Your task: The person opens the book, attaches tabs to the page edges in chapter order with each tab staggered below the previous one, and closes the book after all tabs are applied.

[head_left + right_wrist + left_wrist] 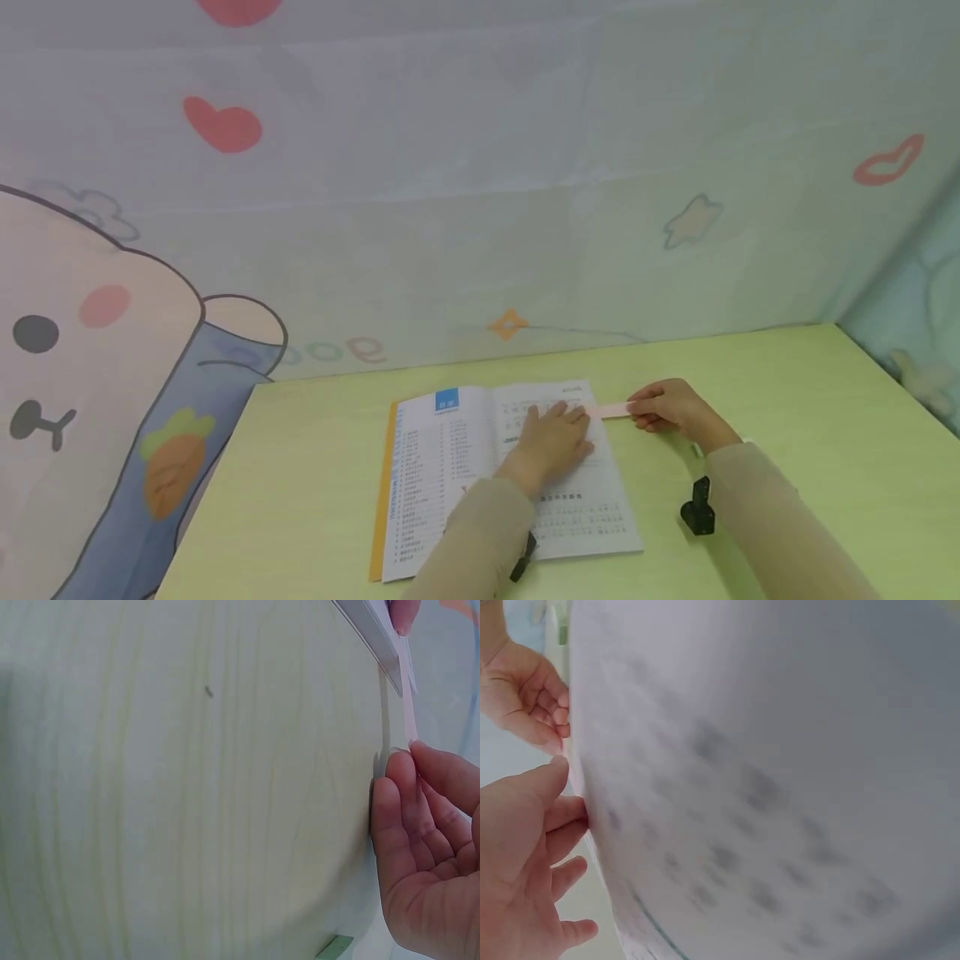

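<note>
An open book (427, 508) with printed pages lies on the table, its orange cover edge showing at the left. My left hand (551, 442) rests on the upper part of the right page, fingers straight and spread. A narrow pale pink paper strip (615, 410) sticks out past the page's right edge. Its outer end is pinched between thumb and fingers of my right hand (670, 407), beside the book. In the right wrist view the strip (409, 712) runs from the fingertips up to the book's edge. The left wrist view shows both hands close together at the page edge.
The light yellow-green table (285, 467) extends on both sides of the book. A printed cloth backdrop (480, 208) with hearts and a cartoon animal hangs behind it. Black mounts, one of them a clip (699, 510), sit at the wrists.
</note>
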`<state>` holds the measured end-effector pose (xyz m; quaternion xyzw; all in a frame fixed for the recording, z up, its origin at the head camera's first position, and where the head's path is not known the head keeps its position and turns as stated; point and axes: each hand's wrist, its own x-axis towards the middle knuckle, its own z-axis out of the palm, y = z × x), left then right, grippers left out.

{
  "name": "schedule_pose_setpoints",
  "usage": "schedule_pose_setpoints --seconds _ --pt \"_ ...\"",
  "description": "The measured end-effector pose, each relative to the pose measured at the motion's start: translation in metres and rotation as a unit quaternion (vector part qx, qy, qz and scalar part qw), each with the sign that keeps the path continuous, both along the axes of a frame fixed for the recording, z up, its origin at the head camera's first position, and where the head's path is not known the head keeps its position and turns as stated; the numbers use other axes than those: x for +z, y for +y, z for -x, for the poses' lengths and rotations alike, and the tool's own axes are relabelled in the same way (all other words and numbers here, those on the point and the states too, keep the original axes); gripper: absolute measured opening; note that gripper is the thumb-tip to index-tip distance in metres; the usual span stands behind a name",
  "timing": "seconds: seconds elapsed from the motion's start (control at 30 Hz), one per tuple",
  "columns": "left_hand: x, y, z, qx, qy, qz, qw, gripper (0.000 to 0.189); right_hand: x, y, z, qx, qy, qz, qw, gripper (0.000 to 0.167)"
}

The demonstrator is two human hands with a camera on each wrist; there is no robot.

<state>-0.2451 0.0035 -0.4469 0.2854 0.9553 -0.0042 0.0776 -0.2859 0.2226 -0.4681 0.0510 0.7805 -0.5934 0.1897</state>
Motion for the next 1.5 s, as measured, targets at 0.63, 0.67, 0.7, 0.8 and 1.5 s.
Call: schedule_pose_setpoints --seconds 0.63,0.67,0.7,0.8,1.5 --pt "-0.012 0.017 0.001 -0.001 -0.018 0.002 0.9998 0.059 -0.003 0.001 -0.003 -0.016 0.004 0.003 0.9999 0.033" --pt "-0.011 0.016 0.001 -0.002 -0.016 0.004 0.9999 0.059 -0.002 0.001 -0.003 -0.017 0.003 0.003 0.9998 0.034" --pt "-0.011 0.016 0.001 -0.002 -0.017 0.005 0.9998 0.059 -0.002 0.001 -0.003 -0.017 0.002 0.004 0.9999 0.034" --pt "-0.011 0.011 0.000 -0.001 -0.018 0.006 0.9998 0.060 -0.002 0.000 -0.002 -0.017 -0.003 0.007 0.9998 0.033" --pt "-0.010 -0.009 0.003 0.012 -0.056 -0.028 0.9979 0.062 -0.006 -0.003 0.004 -0.012 -0.006 0.012 0.9998 0.030"
